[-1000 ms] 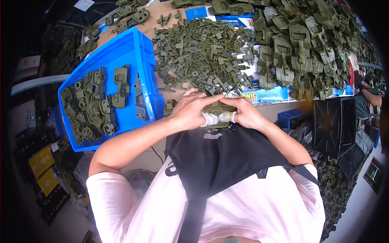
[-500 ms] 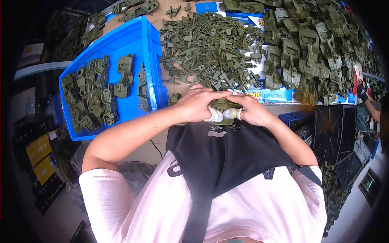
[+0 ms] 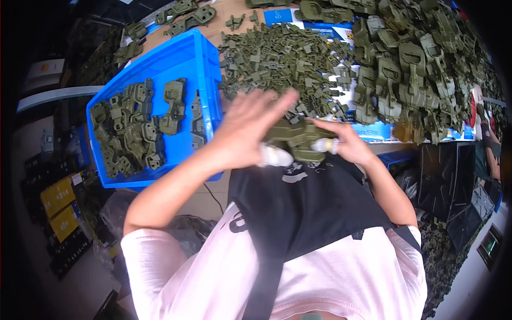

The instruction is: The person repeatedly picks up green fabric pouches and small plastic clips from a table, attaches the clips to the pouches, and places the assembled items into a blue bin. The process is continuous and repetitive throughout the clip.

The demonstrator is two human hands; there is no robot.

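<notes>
My right hand grips an olive-green moulded plastic part in front of my dark apron; its thumb is wrapped in white. My left hand, blurred by motion, has its fingers spread, with its white-wrapped thumb close beside the part's left side. Whether that thumb touches the part is hard to tell. Just beyond both hands lies a wide heap of small olive-green plastic pieces on the table. To the left stands a blue plastic bin with several larger green parts in it.
Many large green parts are piled at the right of the table. More green parts lie at the far left, behind the bin. Black crates stand lower right. Another person's arm shows at the far right edge.
My left hand has lifted off the part and spread its fingers, moving left and away from my body. The right hand keeps its grip. The whole view has shifted slightly.
</notes>
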